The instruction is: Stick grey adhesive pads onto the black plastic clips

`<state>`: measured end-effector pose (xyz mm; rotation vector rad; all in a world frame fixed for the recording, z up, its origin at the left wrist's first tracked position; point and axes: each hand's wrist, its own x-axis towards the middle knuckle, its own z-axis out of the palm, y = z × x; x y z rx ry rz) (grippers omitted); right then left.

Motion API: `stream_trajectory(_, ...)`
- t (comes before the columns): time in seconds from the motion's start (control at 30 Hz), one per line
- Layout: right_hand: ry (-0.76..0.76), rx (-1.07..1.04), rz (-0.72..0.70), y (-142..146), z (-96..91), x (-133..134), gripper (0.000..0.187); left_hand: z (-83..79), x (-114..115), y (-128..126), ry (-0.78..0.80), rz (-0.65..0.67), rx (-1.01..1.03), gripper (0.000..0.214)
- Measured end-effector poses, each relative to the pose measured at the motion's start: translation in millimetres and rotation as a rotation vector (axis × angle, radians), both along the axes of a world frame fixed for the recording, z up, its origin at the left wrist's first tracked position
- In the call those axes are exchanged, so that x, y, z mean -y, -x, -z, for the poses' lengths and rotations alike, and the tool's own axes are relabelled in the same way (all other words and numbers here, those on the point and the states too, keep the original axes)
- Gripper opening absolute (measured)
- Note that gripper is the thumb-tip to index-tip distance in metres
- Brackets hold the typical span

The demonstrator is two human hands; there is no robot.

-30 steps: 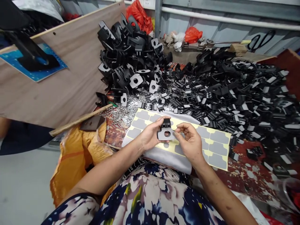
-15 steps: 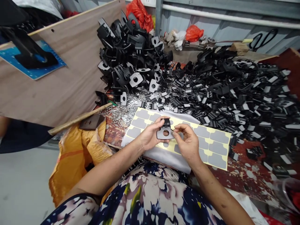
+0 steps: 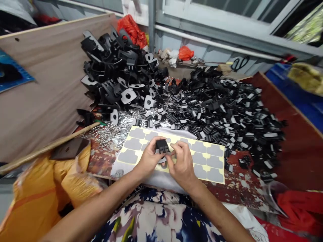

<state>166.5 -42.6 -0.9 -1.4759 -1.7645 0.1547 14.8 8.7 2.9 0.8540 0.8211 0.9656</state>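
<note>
My left hand (image 3: 148,156) is closed around a black plastic clip piece (image 3: 162,146), its thumb and fingers on the left side. A strip of the piece's flat grey face shows below its black hinge block. My right hand (image 3: 182,163) is closed at the clip's right side, thumb and index fingertip touching it; part of the grey face is hidden behind these fingers. Both hands are above a yellow backing sheet (image 3: 205,150) with rows of grey stickers, which lies on a pale cloth-like sheet (image 3: 118,169).
Large black clip pieces (image 3: 108,90) are heaped at the back left, smaller black pieces (image 3: 227,111) to the right. Loose metal pins (image 3: 113,129) lie between. A wooden-handled tool (image 3: 63,137) rests left, near a yellow sack (image 3: 37,198). Boards (image 3: 50,67) wall the left side.
The view has swung to the right. The clip has tipped, so less of its grey face shows. My right thumb has moved from the clip's right edge onto its front.
</note>
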Motion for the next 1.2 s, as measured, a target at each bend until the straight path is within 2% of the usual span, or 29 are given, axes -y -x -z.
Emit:
stream_trajectory(0.1, 0.102, -0.055, 0.091, -11.2, -7.1, 1.7, 0.068, 3.1, 6.5, 4.5, -0.064, 0.031, -0.083, 0.043)
stream_trajectory(0.17, 0.299, -0.189, -0.034, -23.3, -10.4, 0.8, 0.071, 4.0, 10.3, 9.1, -0.052, 0.155, -0.104, 0.043)
stream_trajectory(0.27, 0.623, -0.247, -0.374, -51.9, -17.6, -11.0, 0.037, -9.3, 1.6, 18.5, 0.077, 0.485, -0.123, 0.044)
stream_trajectory(0.3, 0.665, -0.215, -0.418, -65.2, -22.7, -19.7, 0.025, -20.9, -8.3, 22.3, 0.115, 0.565, -0.147, 0.046)
stream_trajectory(0.33, 0.655, -0.162, -0.399, -80.5, -29.5, -31.4, 0.017, -36.7, -22.2, 26.2, 0.128, 0.6, -0.169, 0.05)
stream_trajectory(0.37, 0.598, -0.096, -0.325, -97.4, -37.9, -46.0, 0.016, -56.0, -39.5, 30.1, 0.107, 0.572, -0.183, 0.055)
stream_trajectory(0.4, 0.49, -0.01, -0.194, -115.4, -47.1, -62.9, 0.018, -77.6, -59.0, 33.6, 0.055, 0.492, -0.17, 0.061)
stream_trajectory(0.47, 0.225, 0.244, 0.083, -151.7, -64.8, -100.1, 0.026, -119.2, -97.2, 38.6, -0.12, 0.192, -0.002, 0.07)
stream_trajectory(0.5, 0.131, 0.376, 0.194, -168.5, -71.9, -118.1, 0.035, -134.3, -112.0, 39.6, -0.204, 0.049, 0.054, 0.07)
stream_trajectory(0.53, 0.085, 0.503, 0.259, -183.6, -77.3, -134.3, 0.045, -142.7, -121.6, 39.3, -0.281, -0.09, 0.082, 0.071)
stream_trajectory(0.57, 0.077, 0.623, 0.282, -196.5, -80.9, -147.7, 0.051, -143.2, -125.1, 37.8, -0.326, -0.173, 0.076, 0.071)
stream_trajectory(0.6, 0.097, 0.733, 0.272, -207.3, -83.1, -158.1, 0.055, -135.3, -122.4, 35.2, -0.317, -0.169, 0.036, 0.07)
stream_trajectory(0.63, 0.132, 0.83, 0.24, -215.9, -84.1, -165.1, 0.054, -119.9, -113.9, 31.5, -0.254, -0.083, -0.022, 0.068)
stream_trajectory(0.67, 0.165, 0.91, 0.204, -222.7, -84.7, -169.0, 0.049, -98.7, -100.5, 26.8, -0.118, 0.104, -0.094, 0.063)
stream_trajectory(0.7, 0.187, 0.971, 0.178, -227.8, -85.3, -170.1, 0.042, -74.3, -83.7, 21.0, 0.076, 0.368, -0.147, 0.059)
stream_trajectory(0.73, 0.193, 1.008, 0.165, -231.3, -86.4, -168.8, 0.035, -49.3, -64.7, 14.0, 0.26, 0.568, -0.149, 0.06)
stream_trajectory(0.77, 0.187, 1.017, 0.162, -233.1, -88.1, -165.8, 0.03, -26.3, -45.2, 5.8, 0.368, 0.626, -0.106, 0.063)
stream_trajectory(0.83, 0.137, 0.93, 0.173, -229.8, -92.3, -155.3, 0.022, 7.5, -10.6, -13.5, 0.408, 0.509, 0.048, 0.073)
stream_trajectory(0.87, 0.099, 0.825, 0.186, -223.7, -93.9, -147.9, 0.017, 17.2, 2.1, -23.4, 0.405, 0.465, 0.102, 0.079)
stream_trajectory(0.93, 0.04, 0.51, 0.211, -200.4, -92.6, -126.9, 0.012, 24.4, 15.8, -39.6, 0.364, 0.43, 0.145, 0.087)
stream_trajectory(1.0, 0.059, 0.115, 0.181, -163.1, -82.7, -97.5, 0.014, 21.2, 16.7, -45.5, 0.263, 0.418, 0.083, 0.089)
stream_trajectory(1.1, 0.243, -0.467, -0.021, -95.0, -54.7, -48.5, 0.021, 8.6, 7.6, -34.2, -0.112, 0.212, -0.157, 0.084)
stream_trajectory(1.17, 0.368, -0.729, -0.125, -56.3, -35.9, -23.7, 0.027, -1.2, 0.6, -19.8, -0.394, 0.087, -0.285, 0.076)
stream_trajectory(1.2, 0.413, -0.809, -0.161, -42.3, -28.4, -14.9, 0.029, -6.0, -2.7, -12.7, -0.481, 0.086, -0.309, 0.071)
